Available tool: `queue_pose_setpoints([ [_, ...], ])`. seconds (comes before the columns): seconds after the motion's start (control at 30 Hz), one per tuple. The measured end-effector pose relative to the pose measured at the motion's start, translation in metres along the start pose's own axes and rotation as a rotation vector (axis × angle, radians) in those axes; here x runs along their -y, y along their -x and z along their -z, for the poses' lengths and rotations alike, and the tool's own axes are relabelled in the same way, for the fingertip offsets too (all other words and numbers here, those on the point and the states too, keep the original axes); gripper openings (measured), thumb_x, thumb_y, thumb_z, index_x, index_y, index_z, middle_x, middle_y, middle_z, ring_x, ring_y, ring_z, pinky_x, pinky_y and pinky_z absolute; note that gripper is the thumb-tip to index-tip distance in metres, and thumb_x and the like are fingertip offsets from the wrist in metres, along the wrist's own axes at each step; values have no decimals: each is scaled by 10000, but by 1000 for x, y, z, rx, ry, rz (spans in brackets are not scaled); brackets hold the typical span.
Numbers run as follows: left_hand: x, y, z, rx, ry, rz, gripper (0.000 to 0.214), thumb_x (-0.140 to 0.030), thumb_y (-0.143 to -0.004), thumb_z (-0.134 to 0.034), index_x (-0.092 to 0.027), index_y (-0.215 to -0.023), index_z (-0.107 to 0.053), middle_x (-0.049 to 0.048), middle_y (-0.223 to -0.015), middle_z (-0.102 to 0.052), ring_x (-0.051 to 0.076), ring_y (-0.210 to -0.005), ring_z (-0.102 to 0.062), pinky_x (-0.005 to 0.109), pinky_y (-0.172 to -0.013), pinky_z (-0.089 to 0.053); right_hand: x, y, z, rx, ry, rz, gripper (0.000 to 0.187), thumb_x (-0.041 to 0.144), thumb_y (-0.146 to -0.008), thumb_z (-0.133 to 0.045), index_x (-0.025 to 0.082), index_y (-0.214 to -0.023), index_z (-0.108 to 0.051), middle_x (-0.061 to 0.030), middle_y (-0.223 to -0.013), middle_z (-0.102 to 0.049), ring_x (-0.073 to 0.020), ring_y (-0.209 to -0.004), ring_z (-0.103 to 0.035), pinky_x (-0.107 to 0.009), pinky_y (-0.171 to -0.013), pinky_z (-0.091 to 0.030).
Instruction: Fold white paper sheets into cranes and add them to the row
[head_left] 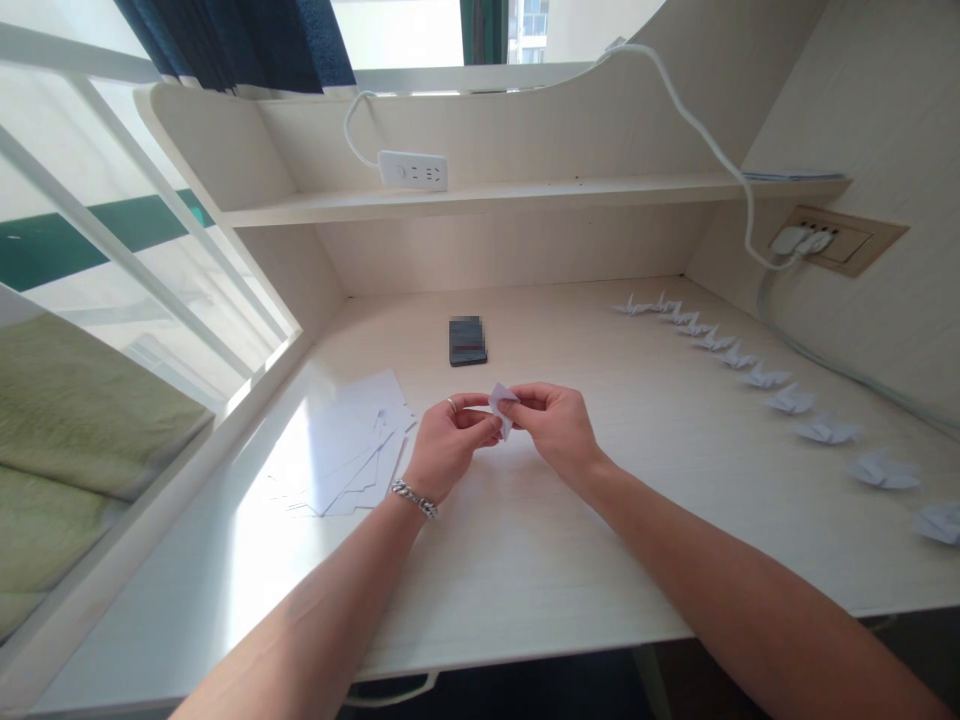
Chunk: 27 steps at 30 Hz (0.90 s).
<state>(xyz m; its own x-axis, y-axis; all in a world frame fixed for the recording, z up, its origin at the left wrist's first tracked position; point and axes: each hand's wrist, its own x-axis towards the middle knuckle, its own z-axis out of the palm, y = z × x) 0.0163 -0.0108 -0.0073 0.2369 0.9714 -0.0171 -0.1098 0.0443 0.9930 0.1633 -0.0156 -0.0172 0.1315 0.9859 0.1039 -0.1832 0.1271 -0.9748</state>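
Both my hands meet above the middle of the pale wooden desk [525, 540]. My left hand [448, 445], with a ring and a chain bracelet, pinches one side of a small folded white paper piece [501, 405]. My right hand [553, 425] pinches its other side with closed fingers. The paper is partly folded and held just above the desk top.
A loose pile of white paper sheets [341, 450] lies left of my hands. A dark phone [467, 341] lies behind them. Several folded paper cranes [765, 378] form a curved row on the right. A power strip [413, 170] sits on the shelf; a wall socket [832, 240] is at right.
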Motion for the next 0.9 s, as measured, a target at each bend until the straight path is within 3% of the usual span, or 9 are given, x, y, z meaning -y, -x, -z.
queue_pose_setpoints([
  [0.53,1,1,-5,2,53,37,413,-281,-665,-840,-110,-982,-637,53,-699,-729,130,-645,-652,286,-686,-538,1,1,-2,-76,-14,40,254,345,-644,-823,173,-825,-773,-49,-762,-755,-192,-680,-668,-336,-670,-552],
  [0.9,5,3,-12,-59,109,27,342,-296,-674,-837,-107,-880,-641,45,-689,-714,128,-640,-667,263,-668,-543,-2,0,-3,-129,-46,56,265,346,-638,-824,165,-824,-769,-43,-738,-746,-181,-666,-656,-334,-665,-551],
])
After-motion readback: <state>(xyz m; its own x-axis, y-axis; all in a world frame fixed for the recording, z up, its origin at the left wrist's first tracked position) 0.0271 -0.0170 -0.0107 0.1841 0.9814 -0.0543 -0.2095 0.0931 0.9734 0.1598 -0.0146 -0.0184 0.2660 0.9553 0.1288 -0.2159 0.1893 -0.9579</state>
